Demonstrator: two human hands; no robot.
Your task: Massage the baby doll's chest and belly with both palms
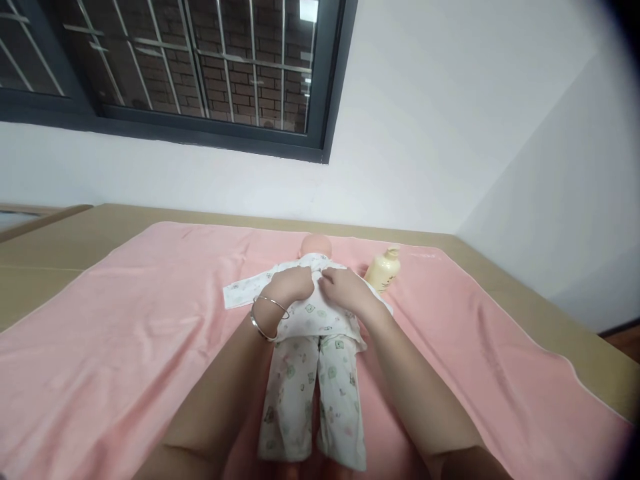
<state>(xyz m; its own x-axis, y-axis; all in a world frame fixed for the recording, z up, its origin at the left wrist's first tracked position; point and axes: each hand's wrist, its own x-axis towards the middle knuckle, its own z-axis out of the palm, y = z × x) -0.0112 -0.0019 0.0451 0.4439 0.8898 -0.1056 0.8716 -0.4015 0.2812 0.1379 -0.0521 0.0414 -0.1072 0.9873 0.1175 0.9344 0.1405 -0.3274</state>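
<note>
A baby doll (316, 246) lies stretched out, head away from me, in a white patterned shirt (320, 325) and matching trousers (290, 400). At the upper chest both my hands close on the front of the shirt, a short gap between them. My left hand (294, 284), with silver bangles at the wrist, has its fingers curled in on the cloth. Across from it, my right hand (345, 288) pinches the shirt near the collar. The shirt's left sleeve (243, 291) spreads flat to the side; my right hand and forearm partly cover the other sleeve.
A pink sheet (190, 280) with some wrinkles covers much of the tan surface (125, 215). To the right of the doll, a cream pump bottle (384, 269) leans at a tilt. A white wall and a barred window (210, 67) stand behind.
</note>
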